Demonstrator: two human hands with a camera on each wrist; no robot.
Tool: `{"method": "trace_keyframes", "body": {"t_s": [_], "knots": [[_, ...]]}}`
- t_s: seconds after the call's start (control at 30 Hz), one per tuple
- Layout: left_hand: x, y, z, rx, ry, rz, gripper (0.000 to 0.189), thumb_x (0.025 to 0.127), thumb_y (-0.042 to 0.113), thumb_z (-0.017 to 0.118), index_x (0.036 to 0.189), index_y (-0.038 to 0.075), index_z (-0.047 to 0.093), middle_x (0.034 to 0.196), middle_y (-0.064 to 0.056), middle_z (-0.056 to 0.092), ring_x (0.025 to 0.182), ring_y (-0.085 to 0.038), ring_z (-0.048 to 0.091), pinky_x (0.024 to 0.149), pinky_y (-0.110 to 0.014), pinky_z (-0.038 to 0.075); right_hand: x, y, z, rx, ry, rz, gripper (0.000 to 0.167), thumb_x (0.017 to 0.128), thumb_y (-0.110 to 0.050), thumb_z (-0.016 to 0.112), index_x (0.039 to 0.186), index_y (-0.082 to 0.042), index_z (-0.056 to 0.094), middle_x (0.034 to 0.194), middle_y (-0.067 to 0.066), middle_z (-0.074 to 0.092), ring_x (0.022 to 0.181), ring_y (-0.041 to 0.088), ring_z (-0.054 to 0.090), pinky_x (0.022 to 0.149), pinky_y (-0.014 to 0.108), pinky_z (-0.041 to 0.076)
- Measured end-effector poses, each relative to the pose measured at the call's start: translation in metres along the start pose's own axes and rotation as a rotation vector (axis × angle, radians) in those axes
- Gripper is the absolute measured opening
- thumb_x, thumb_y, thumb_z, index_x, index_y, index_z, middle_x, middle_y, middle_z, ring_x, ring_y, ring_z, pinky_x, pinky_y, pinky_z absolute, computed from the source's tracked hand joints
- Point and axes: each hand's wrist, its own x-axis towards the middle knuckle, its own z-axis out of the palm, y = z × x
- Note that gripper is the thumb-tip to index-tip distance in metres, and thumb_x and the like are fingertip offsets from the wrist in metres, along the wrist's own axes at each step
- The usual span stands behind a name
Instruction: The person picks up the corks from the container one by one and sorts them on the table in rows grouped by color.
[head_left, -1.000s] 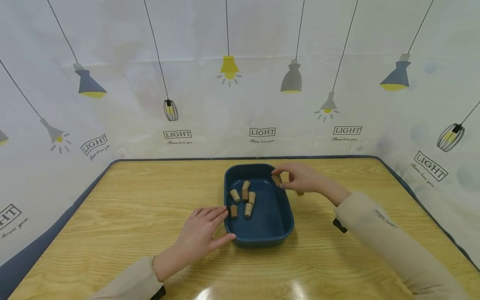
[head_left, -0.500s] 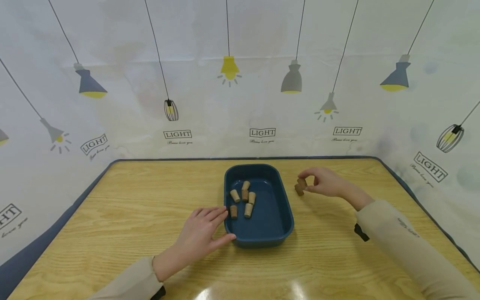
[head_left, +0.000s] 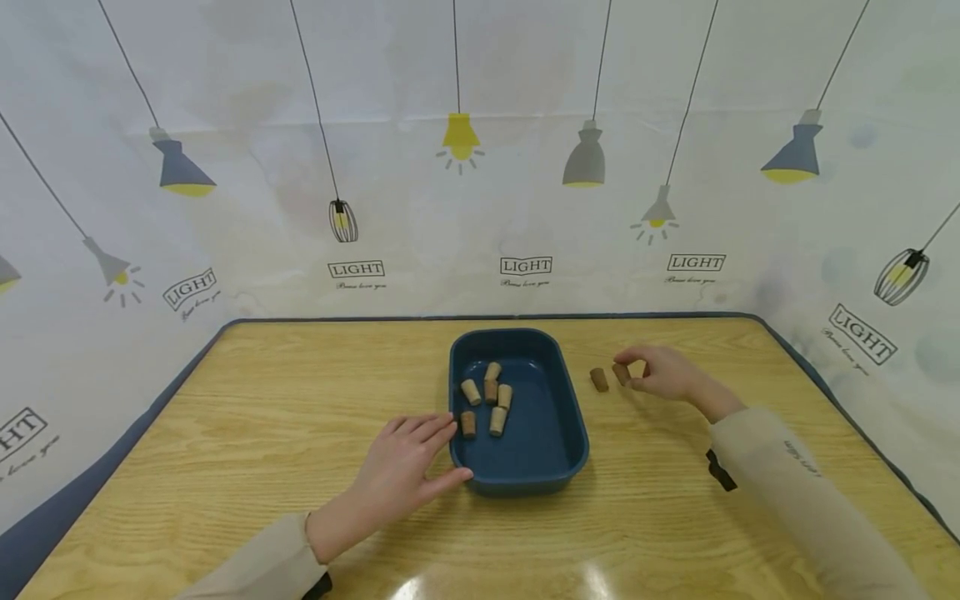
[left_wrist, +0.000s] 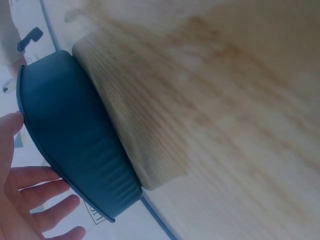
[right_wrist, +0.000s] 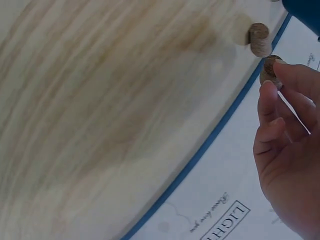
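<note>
My right hand (head_left: 666, 373) pinches a brown tapered cork (head_left: 620, 374) between thumb and fingertips, close over the table to the right of the tray. Just left of it, a second brown cork (head_left: 598, 380) stands on the table. In the right wrist view the held cork (right_wrist: 270, 75) is partly covered by my fingers. My left hand (head_left: 397, 467) lies along the left side of a deep blue tray (head_left: 543, 450), fingers extended and fingertips at its rim. Several corks (head_left: 497, 421), some pale and some darker, sit in the tray's left half.
All of this is on a wood-grain table (head_left: 300, 383) with a dark blue edge. A white backdrop (head_left: 420, 192) printed with lamps rises behind it and at both sides. Black straps (head_left: 722, 471) show at the sleeves.
My right hand has carried the cork from over the tray's right rim to the table at the right, then slightly past the other cork there. My left hand and the tray have stayed put.
</note>
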Motion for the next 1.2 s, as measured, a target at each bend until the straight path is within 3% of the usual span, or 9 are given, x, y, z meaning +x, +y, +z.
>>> {"method": "trace_keyframes", "body": {"t_s": [0.3,0.5,0.77,1.07,1.2], "knots": [[0.001,0.0,0.0,0.003,-0.007,-0.006,0.063,0.08,0.059,0.048,0.112,0.007,0.063,0.116,-0.006,0.056,0.103,-0.021,0.051,0.085,-0.038,0.039,0.001,0.014,0.011,0.066,0.03,0.058,0.038,0.079,0.001,0.059,0.114,0.012,0.051,0.109,0.028,0.052,0.054,0.012,0.046,0.055,0.029,0.043],[0.0,0.0,0.001,-0.002,0.004,0.0,0.062,0.08,0.059,0.048,0.112,0.007,0.063,0.117,-0.005,0.056,0.104,-0.021,0.051,0.085,-0.038,0.039,0.002,0.022,0.018,0.094,0.045,0.123,0.039,0.079,0.001,0.057,0.116,0.01,0.05,0.111,0.028,0.05,0.056,0.013,0.045,0.056,0.03,0.041],[0.0,0.0,0.001,0.001,0.0,0.0,0.062,0.081,0.058,0.048,0.112,0.006,0.062,0.117,-0.006,0.056,0.104,-0.021,0.051,0.084,-0.038,0.039,0.003,0.025,0.021,0.106,0.055,0.14,0.039,0.078,0.002,0.055,0.116,0.01,0.05,0.112,0.029,0.049,0.052,0.013,0.042,0.052,0.029,0.039],[-0.001,-0.001,0.002,0.0,-0.002,-0.002,0.062,0.081,0.058,0.047,0.113,0.007,0.062,0.117,-0.005,0.055,0.104,-0.02,0.051,0.084,-0.037,0.039,0.003,0.018,0.014,0.103,0.023,0.169,0.042,0.079,-0.001,0.057,0.12,0.009,0.047,0.116,0.028,0.047,0.052,0.013,0.045,0.05,0.029,0.04],[-0.001,-0.001,0.001,-0.002,-0.001,-0.002,0.063,0.081,0.059,0.047,0.113,0.007,0.062,0.117,-0.005,0.055,0.104,-0.02,0.05,0.085,-0.037,0.039,0.003,0.009,0.007,0.094,0.041,0.14,0.042,0.081,-0.004,0.059,0.12,0.008,0.047,0.116,0.027,0.048,0.056,0.013,0.048,0.053,0.03,0.041]]}}
